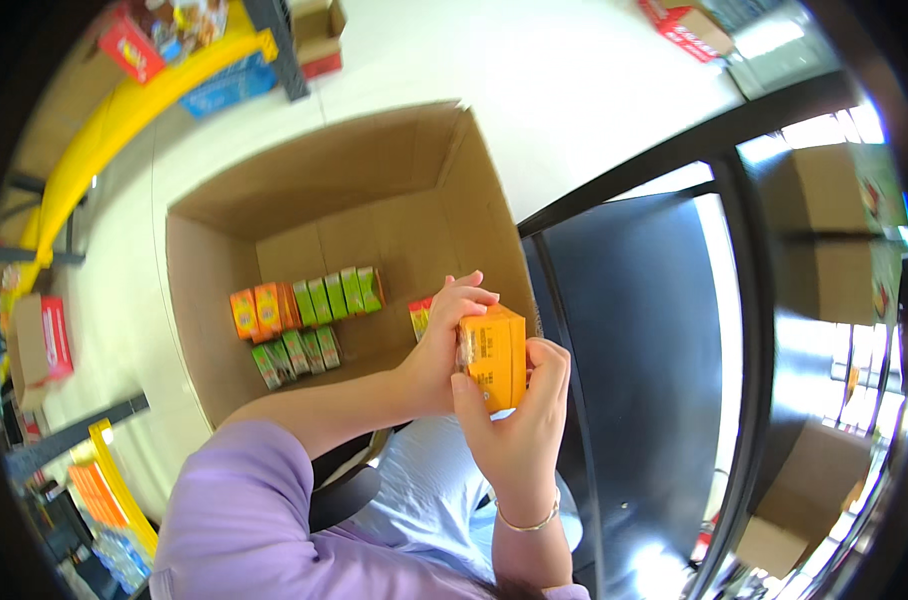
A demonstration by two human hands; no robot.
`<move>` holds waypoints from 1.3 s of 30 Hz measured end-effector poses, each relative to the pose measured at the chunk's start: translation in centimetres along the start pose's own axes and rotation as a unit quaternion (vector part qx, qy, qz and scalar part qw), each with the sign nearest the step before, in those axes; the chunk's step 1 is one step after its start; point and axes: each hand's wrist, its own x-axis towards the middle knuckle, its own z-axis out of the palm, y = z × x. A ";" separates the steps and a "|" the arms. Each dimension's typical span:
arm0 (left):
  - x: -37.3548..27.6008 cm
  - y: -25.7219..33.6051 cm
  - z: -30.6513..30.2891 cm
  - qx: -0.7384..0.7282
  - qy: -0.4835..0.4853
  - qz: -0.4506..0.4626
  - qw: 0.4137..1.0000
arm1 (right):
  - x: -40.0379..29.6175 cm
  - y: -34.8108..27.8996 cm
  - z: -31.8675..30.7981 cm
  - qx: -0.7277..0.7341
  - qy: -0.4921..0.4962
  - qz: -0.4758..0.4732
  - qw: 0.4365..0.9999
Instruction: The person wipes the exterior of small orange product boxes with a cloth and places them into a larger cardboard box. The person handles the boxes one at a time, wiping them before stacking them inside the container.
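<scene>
Both hands hold an orange carton (495, 360), which bears dark print, over the right edge of a large open cardboard box (364, 165). My left hand (446, 337) closes around its left side, fingers over the top. My right hand (517, 397) grips its lower end and right side. Inside the box, orange cartons (262, 309) stand in a row beside green cartons (337, 295). A second row of green-and-white cartons (296, 356) lies nearer to me. A red and yellow pack (421, 315) shows partly behind my left hand.
Right of the box is a dark panel (641, 337) in a black metal frame. Yellow-beamed shelving (101, 157) with goods runs along the left. Another open carton (319, 37) stands on the floor beyond the box. Cardboard boxes (836, 232) are stacked at the far right.
</scene>
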 end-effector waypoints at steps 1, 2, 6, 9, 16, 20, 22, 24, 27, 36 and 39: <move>0.6 1.4 0.0 -0.015 -0.002 0.007 1.000 | -0.5 -0.7 -0.8 0.003 0.024 -0.006 1.000; 1.0 2.9 -0.1 -0.030 -0.005 0.012 0.999 | -1.1 -1.4 -1.7 0.005 0.047 -0.011 0.999; 2.9 8.7 -0.1 -0.105 -0.059 0.074 0.990 | -3.7 -4.5 -5.7 0.057 0.111 -0.031 0.992; 3.5 12.3 0.5 -0.142 -0.124 0.111 0.976 | -6.0 -5.8 -8.6 0.106 0.151 -0.063 0.981; 3.5 20.0 4.3 -0.197 -0.182 0.188 0.945 | -10.7 -5.7 -13.5 0.214 0.184 -0.143 0.949; 3.3 22.9 7.1 -0.228 -0.231 0.219 0.920 | -13.1 -5.7 -15.9 0.226 0.251 -0.170 0.926; 3.3 24.8 8.2 -0.210 -0.242 0.235 0.917 | -14.4 -5.5 -17.0 0.246 0.270 -0.180 0.913; 3.0 25.9 9.3 -0.196 -0.258 0.239 0.915 | -15.7 -6.0 -18.6 0.261 0.278 -0.150 0.912; 2.4 27.2 11.2 -0.185 -0.283 0.218 0.916 | -17.5 -5.2 -20.7 0.186 0.294 -0.131 0.928; -0.8 29.5 18.9 -0.278 -0.376 0.225 0.855 | -22.3 -4.5 -23.8 0.317 0.527 -0.046 0.787; -1.3 31.1 20.3 -0.229 -0.442 0.265 0.826 | -23.3 -3.5 -24.6 0.300 0.600 -0.033 0.741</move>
